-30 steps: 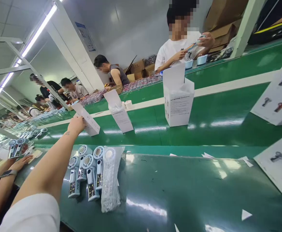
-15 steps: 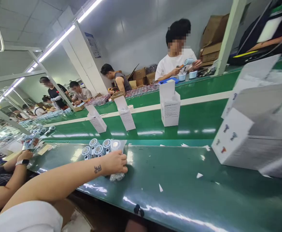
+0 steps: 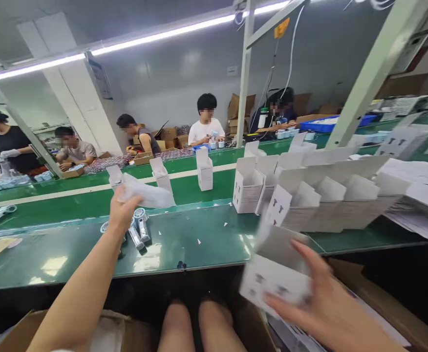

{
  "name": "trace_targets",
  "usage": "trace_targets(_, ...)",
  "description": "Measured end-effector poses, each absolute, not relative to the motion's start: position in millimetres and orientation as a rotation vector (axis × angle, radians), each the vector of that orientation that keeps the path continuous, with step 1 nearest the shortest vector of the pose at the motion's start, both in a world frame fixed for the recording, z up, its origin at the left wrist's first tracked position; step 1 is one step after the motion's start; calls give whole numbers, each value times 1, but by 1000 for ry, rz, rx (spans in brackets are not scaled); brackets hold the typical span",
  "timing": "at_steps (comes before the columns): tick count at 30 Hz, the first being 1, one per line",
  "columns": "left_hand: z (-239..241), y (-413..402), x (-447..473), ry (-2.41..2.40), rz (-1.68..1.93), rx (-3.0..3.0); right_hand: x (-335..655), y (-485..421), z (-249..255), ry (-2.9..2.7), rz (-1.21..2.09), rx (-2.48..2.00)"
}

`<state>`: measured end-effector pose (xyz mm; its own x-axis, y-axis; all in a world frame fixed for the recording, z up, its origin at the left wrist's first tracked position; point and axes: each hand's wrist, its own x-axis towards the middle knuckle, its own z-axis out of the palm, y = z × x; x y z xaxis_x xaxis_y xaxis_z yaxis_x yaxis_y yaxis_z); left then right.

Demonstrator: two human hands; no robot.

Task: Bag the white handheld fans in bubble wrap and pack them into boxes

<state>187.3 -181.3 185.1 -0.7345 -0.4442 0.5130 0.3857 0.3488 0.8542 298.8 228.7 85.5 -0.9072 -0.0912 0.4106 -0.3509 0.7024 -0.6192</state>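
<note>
My left hand (image 3: 121, 210) is raised over the bench with its fingers closed on a whitish translucent plastic bag (image 3: 151, 193), which stretches out to the right; its contents are blurred. Below it, light-blue handheld devices with round ends (image 3: 142, 231) lie on the green bench, partly hidden by my wrist. My right hand (image 3: 322, 288) grips a white printed carton (image 3: 278, 276) near the bench's front edge. That carton is tilted, its top flap up and its mouth open. Motion smears both the hand and the carton.
Open white cartons (image 3: 320, 215) stand in rows at the right, beside stacked flat white sheets (image 3: 415, 181). More cartons stand on the green conveyor (image 3: 221, 183) behind the bench. Cardboard boxes (image 3: 118, 327) sit below. Several people work across the line.
The view has swung to the right. My left hand has lifted the plastic bag from beside the devices. My right hand has come into view, holding a carton.
</note>
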Motion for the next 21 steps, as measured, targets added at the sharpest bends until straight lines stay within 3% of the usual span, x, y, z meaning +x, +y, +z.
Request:
trace_targets(4, 231, -163, 236, -1312, -1809, 22, 226, 139, 96, -2386, 890, 635)
trace_targets(8, 245, -136, 259, -1233, -1775, -115, 177, 54, 72, -2101, 840, 692)
trace_targets(11, 232, -123, 251, -1578, -1464, -152, 170, 23, 46, -2083, 841, 641)
trace_targets(17, 222, -111, 225, -2478, -456, -54, 180, 10, 34, -2318, 891, 532)
trace_targets(21, 231, -94, 204, -2777, -328, 10, 190, 21, 41, -2425, 1029, 570)
